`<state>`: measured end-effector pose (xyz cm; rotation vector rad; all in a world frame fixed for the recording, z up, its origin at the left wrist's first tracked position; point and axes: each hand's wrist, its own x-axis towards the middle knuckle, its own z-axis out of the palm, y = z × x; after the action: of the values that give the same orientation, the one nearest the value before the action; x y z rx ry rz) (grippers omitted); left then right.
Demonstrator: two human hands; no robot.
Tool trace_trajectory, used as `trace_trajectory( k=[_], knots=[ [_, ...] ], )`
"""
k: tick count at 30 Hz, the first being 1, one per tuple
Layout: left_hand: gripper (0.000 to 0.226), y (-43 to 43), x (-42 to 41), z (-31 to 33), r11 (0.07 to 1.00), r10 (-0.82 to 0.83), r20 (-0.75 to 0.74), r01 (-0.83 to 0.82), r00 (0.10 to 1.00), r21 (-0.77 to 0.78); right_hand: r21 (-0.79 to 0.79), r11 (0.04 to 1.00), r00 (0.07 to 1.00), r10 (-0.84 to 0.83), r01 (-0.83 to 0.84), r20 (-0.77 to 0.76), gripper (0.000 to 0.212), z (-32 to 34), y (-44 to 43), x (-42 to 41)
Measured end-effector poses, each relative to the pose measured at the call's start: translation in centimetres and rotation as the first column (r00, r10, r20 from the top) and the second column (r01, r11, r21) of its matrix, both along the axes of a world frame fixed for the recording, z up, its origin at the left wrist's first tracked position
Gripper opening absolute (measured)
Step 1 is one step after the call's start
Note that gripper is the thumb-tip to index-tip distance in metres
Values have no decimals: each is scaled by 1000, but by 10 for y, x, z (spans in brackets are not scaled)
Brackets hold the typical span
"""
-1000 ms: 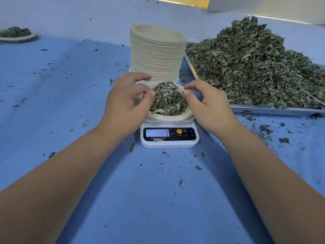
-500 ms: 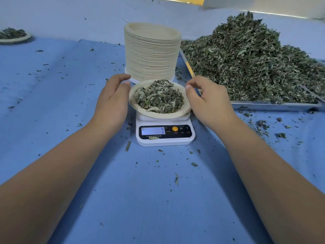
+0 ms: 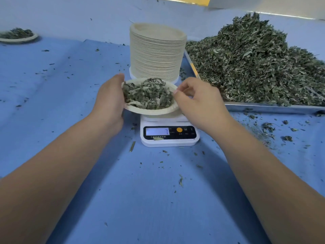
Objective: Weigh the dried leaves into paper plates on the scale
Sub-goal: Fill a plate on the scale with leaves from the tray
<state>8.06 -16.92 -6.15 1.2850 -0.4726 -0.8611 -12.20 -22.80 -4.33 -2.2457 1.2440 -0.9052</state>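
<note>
Since 0.5 s ago the plate (image 3: 151, 111) has shifted left off the middle of the scale (image 3: 169, 136) and now sits tilted, its left edge past the scale's side. Whether it still touches the platform cannot be told. The left hand (image 3: 109, 101), which lay beside the rim before, now grips the left rim, fingers hidden under the plate. The right hand (image 3: 198, 103) pinches the right rim between thumb and curled fingers. The 2 hands are apart, with the plate between them.

The leaves (image 3: 149, 95) fill the plate in a loose mound. The display (image 3: 157, 131) is lit; its reading looks like 7 but is blurred. One leaf bit lies on the scale's front edge.

Just behind the scale stands a tall stack (image 3: 156, 53) of plates. To its right a big heap (image 3: 255, 64) of leaves lies on a metal tray (image 3: 272, 108). The blue table (image 3: 140, 199) is strewn with leaf crumbs. At far left sits another filled plate (image 3: 19, 38).
</note>
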Motion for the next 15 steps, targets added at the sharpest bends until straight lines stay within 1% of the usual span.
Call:
trace_trajectory(
  k=[1, 3, 6, 8, 10, 13, 15],
  knots=[
    [18, 2, 6, 6, 998, 58, -41, -58, 998, -20, 11, 999, 999, 41, -40, -18, 18, 1, 4, 6],
    [16, 6, 24, 15, 989, 135, -87, -140, 987, -55, 45, 988, 987, 147, -145, -65, 28, 2, 13, 20],
    [16, 16, 56, 20, 978, 187, -112, -196, 976, -71, 83, 958, 947, 285, -276, -145, 44, 3, 23, 47],
    [21, 24, 78, 18, 972, 221, -139, -230, 965, -46, 42, 946, 931, 325, -323, -165, 43, 3, 24, 70],
    [22, 33, 100, 15, 961, 263, -156, -272, 952, -43, 2, 936, 925, 347, -351, -152, 40, 2, 25, 97],
    [20, 46, 139, 15, 936, 338, -171, -350, 926, -46, -11, 913, 898, 398, -407, -186, 39, 3, 25, 145],
    [17, 52, 168, 15, 917, 387, -154, -396, 909, -35, -11, 898, 877, 428, -441, -216, 38, 4, 23, 179]
  ],
)
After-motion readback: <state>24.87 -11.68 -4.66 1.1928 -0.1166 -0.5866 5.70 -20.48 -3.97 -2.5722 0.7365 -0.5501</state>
